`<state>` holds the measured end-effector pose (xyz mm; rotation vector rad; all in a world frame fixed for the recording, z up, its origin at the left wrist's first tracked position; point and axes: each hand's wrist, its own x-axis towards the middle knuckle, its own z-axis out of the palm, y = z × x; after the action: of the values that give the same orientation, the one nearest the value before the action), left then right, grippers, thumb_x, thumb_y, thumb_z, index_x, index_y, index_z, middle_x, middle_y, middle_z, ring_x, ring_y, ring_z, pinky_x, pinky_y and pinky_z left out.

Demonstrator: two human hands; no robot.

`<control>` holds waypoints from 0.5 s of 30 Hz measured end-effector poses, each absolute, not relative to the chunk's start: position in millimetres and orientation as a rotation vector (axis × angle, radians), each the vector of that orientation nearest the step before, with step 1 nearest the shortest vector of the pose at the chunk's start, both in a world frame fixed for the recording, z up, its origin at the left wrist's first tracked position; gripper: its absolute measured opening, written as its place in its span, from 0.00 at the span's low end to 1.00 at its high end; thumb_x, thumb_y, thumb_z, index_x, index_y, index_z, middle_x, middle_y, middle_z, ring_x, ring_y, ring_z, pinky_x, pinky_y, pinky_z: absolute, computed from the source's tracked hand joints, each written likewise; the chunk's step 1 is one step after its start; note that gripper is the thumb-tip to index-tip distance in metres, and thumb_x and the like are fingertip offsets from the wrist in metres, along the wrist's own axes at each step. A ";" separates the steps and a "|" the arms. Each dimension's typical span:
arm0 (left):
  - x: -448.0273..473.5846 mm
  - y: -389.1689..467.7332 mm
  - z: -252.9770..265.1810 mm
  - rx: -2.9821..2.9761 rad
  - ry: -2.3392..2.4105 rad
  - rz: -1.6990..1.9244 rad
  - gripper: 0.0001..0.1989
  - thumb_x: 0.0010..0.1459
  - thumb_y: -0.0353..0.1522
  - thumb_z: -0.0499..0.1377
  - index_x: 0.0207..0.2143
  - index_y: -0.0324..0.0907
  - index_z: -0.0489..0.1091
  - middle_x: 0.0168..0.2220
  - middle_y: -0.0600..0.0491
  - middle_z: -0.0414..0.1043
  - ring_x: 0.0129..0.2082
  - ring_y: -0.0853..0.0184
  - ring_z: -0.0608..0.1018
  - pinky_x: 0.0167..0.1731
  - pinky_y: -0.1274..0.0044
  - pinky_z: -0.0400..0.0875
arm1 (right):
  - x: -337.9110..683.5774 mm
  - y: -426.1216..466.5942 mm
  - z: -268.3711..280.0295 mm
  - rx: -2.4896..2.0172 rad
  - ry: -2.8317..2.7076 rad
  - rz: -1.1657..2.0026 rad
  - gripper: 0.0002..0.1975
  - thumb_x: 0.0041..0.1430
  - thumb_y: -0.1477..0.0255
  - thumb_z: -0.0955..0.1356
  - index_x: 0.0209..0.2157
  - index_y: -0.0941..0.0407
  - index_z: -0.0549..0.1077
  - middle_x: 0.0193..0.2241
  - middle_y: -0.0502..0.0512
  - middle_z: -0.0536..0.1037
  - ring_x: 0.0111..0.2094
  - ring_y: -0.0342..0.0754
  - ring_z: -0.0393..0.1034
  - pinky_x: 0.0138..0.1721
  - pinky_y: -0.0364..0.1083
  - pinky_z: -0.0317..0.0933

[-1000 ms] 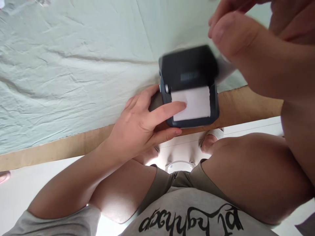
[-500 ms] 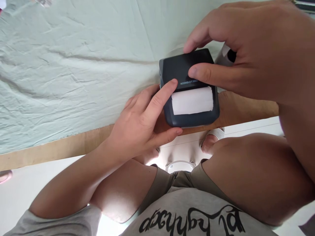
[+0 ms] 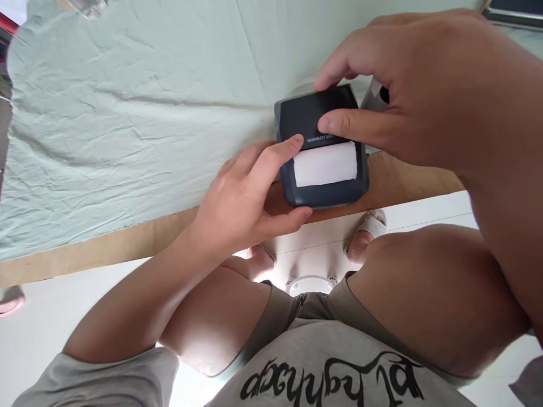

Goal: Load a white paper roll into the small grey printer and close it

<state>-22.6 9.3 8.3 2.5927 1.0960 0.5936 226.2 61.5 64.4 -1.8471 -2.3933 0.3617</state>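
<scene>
A dark label printer [image 3: 324, 195] marked NIIMBOT lies at the table's near edge. Across its front part is a white paper patch [image 3: 326, 164]. My left hand [image 3: 241, 195] grips the printer's left side, index finger on top and thumb along the near edge. From the right, my right hand [image 3: 407, 96] holds the far part, thumb flat on the lid and fingers at the far edge. Partly behind the right hand, a grey cylinder with a dark hollow end [image 3: 375, 96] stands close to the printer.
A pale green cloth [image 3: 148, 130] covers the table, wrinkled, with a bare wooden edge [image 3: 110, 234] along the front. A dark flat object [image 3: 515, 12] lies at the far right. Something clear [image 3: 89, 7] sits at the far left. My legs are under the edge.
The view has shifted slightly, so more of the table's left end and the dark object at far right shows. Both hands keep their hold on the printer.
</scene>
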 end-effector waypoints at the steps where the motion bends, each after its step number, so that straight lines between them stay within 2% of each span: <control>1: -22.6 9.6 7.4 2.601 1.090 0.596 0.34 0.69 0.47 0.61 0.71 0.46 0.58 0.65 0.43 0.71 0.64 0.50 0.77 0.61 0.59 0.77 | 226.9 60.6 63.0 -1.823 -2.377 0.380 0.23 0.64 0.58 0.67 0.60 0.43 0.70 0.56 0.48 0.71 0.59 0.49 0.66 0.72 0.63 0.57; 6: -24.3 11.8 2.5 2.600 1.122 0.552 0.39 0.68 0.52 0.59 0.74 0.48 0.53 0.65 0.42 0.70 0.63 0.47 0.77 0.61 0.55 0.75 | 234.4 57.7 54.0 -1.686 -2.380 0.363 0.26 0.66 0.51 0.62 0.60 0.45 0.72 0.59 0.51 0.70 0.60 0.51 0.66 0.69 0.63 0.59; 11: -21.6 11.9 3.2 2.556 1.156 0.559 0.38 0.65 0.52 0.59 0.74 0.59 0.54 0.63 0.47 0.70 0.62 0.48 0.76 0.61 0.55 0.75 | 243.1 54.2 49.2 -1.520 -2.372 0.444 0.31 0.65 0.47 0.57 0.60 0.46 0.72 0.53 0.53 0.70 0.55 0.44 0.65 0.69 0.57 0.60; 15: -19.0 13.8 3.9 2.577 1.163 0.560 0.40 0.63 0.50 0.61 0.74 0.48 0.58 0.61 0.41 0.70 0.58 0.45 0.78 0.59 0.53 0.77 | 240.3 52.3 50.4 -1.563 -2.322 0.513 0.29 0.64 0.51 0.61 0.60 0.48 0.73 0.55 0.55 0.71 0.54 0.44 0.65 0.70 0.57 0.62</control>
<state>-19.0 13.8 3.9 2.5774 1.1625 0.5602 240.3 52.3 50.4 -1.5626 -2.3219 0.5132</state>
